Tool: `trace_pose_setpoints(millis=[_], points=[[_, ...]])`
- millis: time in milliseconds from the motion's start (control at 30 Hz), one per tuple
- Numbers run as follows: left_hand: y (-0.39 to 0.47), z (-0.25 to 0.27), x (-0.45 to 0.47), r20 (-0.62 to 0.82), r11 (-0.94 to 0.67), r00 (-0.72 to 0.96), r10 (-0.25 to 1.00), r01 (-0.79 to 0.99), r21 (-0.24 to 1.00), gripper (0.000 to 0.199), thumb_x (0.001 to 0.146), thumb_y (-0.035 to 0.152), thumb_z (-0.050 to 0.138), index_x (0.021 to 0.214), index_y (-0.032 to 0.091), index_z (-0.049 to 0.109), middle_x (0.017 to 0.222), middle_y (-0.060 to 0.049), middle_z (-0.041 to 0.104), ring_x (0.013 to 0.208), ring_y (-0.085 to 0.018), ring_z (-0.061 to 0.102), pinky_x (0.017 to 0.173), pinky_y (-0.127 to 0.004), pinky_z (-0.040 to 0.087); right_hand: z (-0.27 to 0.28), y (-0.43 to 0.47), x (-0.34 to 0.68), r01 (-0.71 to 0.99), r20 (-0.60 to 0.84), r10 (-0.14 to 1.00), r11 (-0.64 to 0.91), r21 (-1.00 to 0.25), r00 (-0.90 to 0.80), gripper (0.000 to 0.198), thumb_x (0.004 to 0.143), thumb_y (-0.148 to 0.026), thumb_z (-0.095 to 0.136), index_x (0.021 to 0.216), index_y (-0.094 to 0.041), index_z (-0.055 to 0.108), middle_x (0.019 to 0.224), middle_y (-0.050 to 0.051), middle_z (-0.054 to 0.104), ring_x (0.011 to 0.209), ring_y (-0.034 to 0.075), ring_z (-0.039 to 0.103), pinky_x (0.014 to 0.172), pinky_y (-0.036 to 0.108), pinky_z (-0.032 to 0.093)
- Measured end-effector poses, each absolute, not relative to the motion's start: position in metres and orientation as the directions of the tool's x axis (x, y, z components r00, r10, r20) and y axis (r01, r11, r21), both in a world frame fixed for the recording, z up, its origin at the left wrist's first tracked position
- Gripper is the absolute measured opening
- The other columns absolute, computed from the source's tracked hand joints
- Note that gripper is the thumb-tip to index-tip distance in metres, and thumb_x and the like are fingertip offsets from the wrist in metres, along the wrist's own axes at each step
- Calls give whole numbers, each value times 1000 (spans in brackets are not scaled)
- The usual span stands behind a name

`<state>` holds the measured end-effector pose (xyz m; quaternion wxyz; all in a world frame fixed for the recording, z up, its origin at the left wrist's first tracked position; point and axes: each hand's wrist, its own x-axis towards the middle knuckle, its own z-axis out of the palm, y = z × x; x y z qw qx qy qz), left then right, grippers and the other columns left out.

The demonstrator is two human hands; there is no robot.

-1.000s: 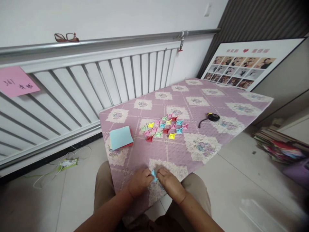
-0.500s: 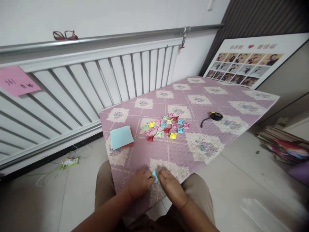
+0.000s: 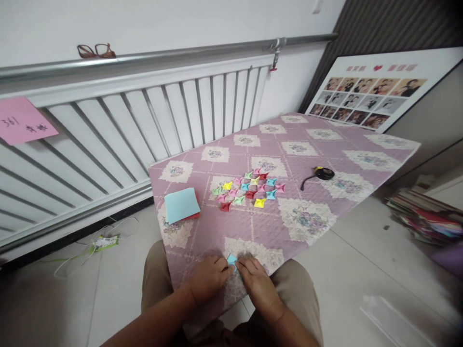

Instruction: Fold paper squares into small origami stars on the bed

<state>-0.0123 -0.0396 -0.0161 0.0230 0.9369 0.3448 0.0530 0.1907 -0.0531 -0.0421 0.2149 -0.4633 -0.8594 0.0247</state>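
Note:
A small piece of folded light-blue paper (image 3: 232, 260) lies on the tablecloth near the table's front edge, between my two hands. From the left, my left hand (image 3: 211, 275) pinches its edge with closed fingers. The fingertips of my right hand (image 3: 255, 275) press together on its right side. Part of the paper is covered by my fingers. Farther up the table stand several small folded paper pieces (image 3: 249, 194) in red, pink, yellow, green and blue, in slanting rows. Left of them lies a stack of paper sheets (image 3: 182, 205), light blue on top with red showing beneath.
A black and yellow coiled object (image 3: 324, 173), perhaps a tape measure, lies on the flowered tablecloth (image 3: 217, 231) at right. A white radiator (image 3: 188, 111) borders the table's back left. A photo board (image 3: 376, 91) leans at the far right. A power strip (image 3: 106, 242) lies on the floor.
Both hands have shifted slightly, and their fingers lie a little differently on the light-blue paper. The other things on the table have stayed put.

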Motion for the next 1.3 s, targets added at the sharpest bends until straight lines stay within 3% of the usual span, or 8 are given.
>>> trace_pose_setpoints(millis=[133,367,533,667,900,1133,1300], points=[[-44,-4,-8,15,-734,734,679,678,41,29,94,22,48,122,21,49,92,-4,57,82,-20,51,66,-30,41,-39,-57,189,802,298,843,526,-282,-448,31,87,-9,51,114,-19,60,108,7,64,101,20,56,93,36,47],[-47,1,-6,-15,-717,719,695,695,52,23,95,22,45,116,19,53,93,-6,56,83,-20,51,67,-32,40,-48,-76,179,860,286,874,460,-222,-394,41,84,-9,51,123,-22,56,120,6,62,114,26,50,97,41,39],[-51,-9,-10,0,-694,697,717,714,91,31,94,21,45,125,19,47,103,-6,57,88,-21,51,74,-34,41,-50,-78,178,882,262,899,411,-233,-350,46,80,-11,58,124,-23,55,123,5,61,114,25,50,96,40,36],[-59,-17,-15,34,-638,640,767,757,141,36,93,20,45,129,18,45,117,-8,54,98,-21,50,85,-35,40,-47,-78,178,884,277,898,409,-229,-343,41,82,-21,59,123,-25,55,121,5,63,111,25,52,95,42,34],[-63,-13,-15,-71,-555,573,816,812,181,43,94,28,46,135,21,40,123,-9,53,105,-24,48,90,-38,37,-44,-82,180,875,261,884,442,-197,-388,51,80,-39,61,129,-28,48,124,5,61,111,29,51,95,48,32],[-63,-14,-10,-59,-500,520,852,842,202,39,92,27,49,130,26,45,121,-6,53,104,-23,48,90,-36,37,-40,-76,180,876,271,885,437,-204,-378,40,83,-35,59,122,-28,53,118,5,64,105,28,54,94,49,32],[-57,-8,0,-88,-392,426,900,882,263,24,91,23,50,112,26,59,107,-4,59,95,-21,51,82,-35,39,-31,-62,169,909,244,946,284,-306,-213,11,85,-23,57,93,-28,62,95,2,68,92,24,57,86,43,37]])
